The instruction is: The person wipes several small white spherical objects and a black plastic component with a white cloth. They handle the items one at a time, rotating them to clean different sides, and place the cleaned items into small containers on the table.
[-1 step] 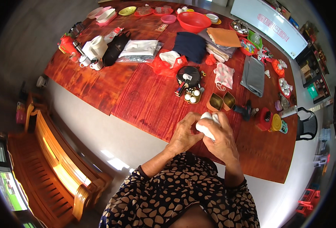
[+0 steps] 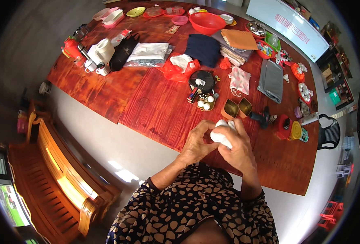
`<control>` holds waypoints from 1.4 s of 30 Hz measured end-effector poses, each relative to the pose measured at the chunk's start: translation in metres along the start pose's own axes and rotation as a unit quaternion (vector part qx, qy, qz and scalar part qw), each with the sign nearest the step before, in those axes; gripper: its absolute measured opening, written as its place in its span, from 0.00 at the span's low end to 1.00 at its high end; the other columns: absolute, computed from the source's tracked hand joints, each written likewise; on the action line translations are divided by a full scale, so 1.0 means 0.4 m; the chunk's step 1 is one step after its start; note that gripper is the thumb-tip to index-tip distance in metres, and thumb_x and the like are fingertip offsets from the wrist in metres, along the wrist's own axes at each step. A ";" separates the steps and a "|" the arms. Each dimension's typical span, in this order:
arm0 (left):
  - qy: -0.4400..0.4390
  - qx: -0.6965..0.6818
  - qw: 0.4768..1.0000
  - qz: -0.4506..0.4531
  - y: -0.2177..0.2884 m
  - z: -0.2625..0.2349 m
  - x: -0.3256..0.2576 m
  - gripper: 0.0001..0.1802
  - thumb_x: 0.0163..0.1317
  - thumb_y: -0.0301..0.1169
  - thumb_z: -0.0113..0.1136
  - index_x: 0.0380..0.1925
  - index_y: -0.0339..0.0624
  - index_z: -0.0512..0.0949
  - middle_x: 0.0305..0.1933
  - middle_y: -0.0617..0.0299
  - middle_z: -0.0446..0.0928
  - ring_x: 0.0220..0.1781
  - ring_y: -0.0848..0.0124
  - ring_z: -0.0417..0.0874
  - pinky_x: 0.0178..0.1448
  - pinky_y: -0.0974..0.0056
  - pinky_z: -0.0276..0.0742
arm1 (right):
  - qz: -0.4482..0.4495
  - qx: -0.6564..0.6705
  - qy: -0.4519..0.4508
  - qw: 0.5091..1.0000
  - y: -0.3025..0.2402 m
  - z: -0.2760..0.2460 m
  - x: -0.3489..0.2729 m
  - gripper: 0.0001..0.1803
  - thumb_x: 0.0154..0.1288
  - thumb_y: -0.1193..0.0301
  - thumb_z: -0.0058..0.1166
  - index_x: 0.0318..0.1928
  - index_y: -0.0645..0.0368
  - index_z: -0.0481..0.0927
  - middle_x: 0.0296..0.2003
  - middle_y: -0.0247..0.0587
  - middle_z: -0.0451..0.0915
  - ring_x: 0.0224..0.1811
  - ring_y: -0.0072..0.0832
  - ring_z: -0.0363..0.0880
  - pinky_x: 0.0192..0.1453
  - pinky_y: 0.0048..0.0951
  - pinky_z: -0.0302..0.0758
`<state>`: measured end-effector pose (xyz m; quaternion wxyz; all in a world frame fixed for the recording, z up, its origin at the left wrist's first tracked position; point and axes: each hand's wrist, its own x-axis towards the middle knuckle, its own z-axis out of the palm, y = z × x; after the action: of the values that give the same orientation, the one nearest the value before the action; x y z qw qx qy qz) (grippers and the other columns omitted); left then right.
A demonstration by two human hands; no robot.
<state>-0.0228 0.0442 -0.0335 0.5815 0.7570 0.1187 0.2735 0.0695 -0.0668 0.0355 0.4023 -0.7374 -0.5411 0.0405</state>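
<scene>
Over the near part of the red-brown bench (image 2: pixel 155 105), a white bundle (image 2: pixel 218 137) sat in the right hand (image 2: pixel 237 147), its fingers wrapped closely around it. The left hand (image 2: pixel 196 142) was half curled just beside it; whether its fingertips gripped the bundle was hard to tell. Just beyond stood two open brown containers (image 2: pixel 230 109), with white balls (image 2: pixel 206 106) to their left.

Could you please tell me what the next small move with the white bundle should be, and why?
I would probably close the left hand gently onto the white bundle: the right hand grips it, while the left is curled right beside it, contact unclear, so a two-handed hold seems a short, steadying step.
</scene>
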 end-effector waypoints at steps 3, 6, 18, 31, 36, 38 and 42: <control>-0.034 -0.047 0.998 -0.004 0.009 -0.005 -0.005 0.24 0.44 0.21 0.71 0.43 0.37 0.72 0.42 0.60 0.75 0.37 0.72 0.78 0.37 0.69 0.76 | 0.023 0.067 -0.037 0.997 0.039 -0.025 0.000 0.20 0.43 0.83 0.51 0.41 0.56 0.76 0.33 0.43 0.70 0.39 0.39 0.75 0.40 0.34 0.74; -0.045 -0.194 0.979 -0.039 0.008 0.006 -0.008 0.23 0.46 0.19 0.70 0.44 0.37 0.72 0.43 0.61 0.76 0.40 0.74 0.79 0.40 0.70 0.78 | 0.037 0.196 -0.025 0.980 0.077 -0.028 -0.009 0.20 0.44 0.84 0.49 0.42 0.57 0.76 0.32 0.41 0.72 0.36 0.35 0.76 0.40 0.32 0.73; -0.024 -0.398 0.908 -0.131 -0.020 -0.002 0.027 0.18 0.52 0.22 0.67 0.42 0.37 0.73 0.35 0.57 0.79 0.30 0.78 0.79 0.28 0.75 0.79 | 0.034 0.175 0.090 0.980 0.084 -0.022 -0.012 0.25 0.48 0.88 0.50 0.49 0.56 0.75 0.41 0.43 0.71 0.42 0.35 0.75 0.45 0.31 0.73; 0.036 -0.613 0.764 -0.198 -0.090 0.141 0.065 0.12 0.61 0.37 0.61 0.35 0.41 0.74 0.35 0.60 0.79 0.31 0.75 0.80 0.32 0.70 0.81 | -0.002 0.113 0.095 0.989 0.138 0.009 -0.072 0.30 0.46 0.87 0.59 0.53 0.53 0.78 0.45 0.50 0.70 0.47 0.42 0.74 0.45 0.33 0.76; 0.062 -0.590 0.749 -0.297 -0.113 0.210 0.119 0.09 0.59 0.36 0.63 0.32 0.44 0.76 0.34 0.65 0.79 0.33 0.77 0.79 0.36 0.71 0.80 | 0.037 0.122 0.071 0.989 0.206 0.009 -0.107 0.28 0.48 0.86 0.59 0.52 0.53 0.79 0.46 0.49 0.69 0.47 0.40 0.74 0.48 0.33 0.76; 0.068 -0.551 0.764 -0.328 -0.158 0.243 0.140 0.11 0.57 0.34 0.66 0.34 0.43 0.76 0.33 0.65 0.79 0.31 0.78 0.78 0.33 0.73 0.78 | 0.042 0.118 0.042 0.991 0.255 0.004 -0.133 0.27 0.49 0.85 0.57 0.52 0.53 0.78 0.48 0.49 0.68 0.47 0.40 0.74 0.47 0.34 0.76; 0.123 -0.382 0.829 -0.390 -0.298 0.322 0.183 0.19 0.52 0.33 0.70 0.40 0.39 0.74 0.32 0.63 0.78 0.27 0.78 0.77 0.29 0.74 0.75 | 0.086 0.100 0.034 0.991 0.318 -0.020 -0.161 0.27 0.45 0.87 0.59 0.49 0.56 0.79 0.45 0.51 0.71 0.45 0.42 0.76 0.45 0.35 0.77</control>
<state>0.1252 0.0110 -0.1485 0.8632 0.3250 0.3605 0.1388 0.1444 -0.1365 -0.0644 0.4868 -0.7382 -0.4553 0.1036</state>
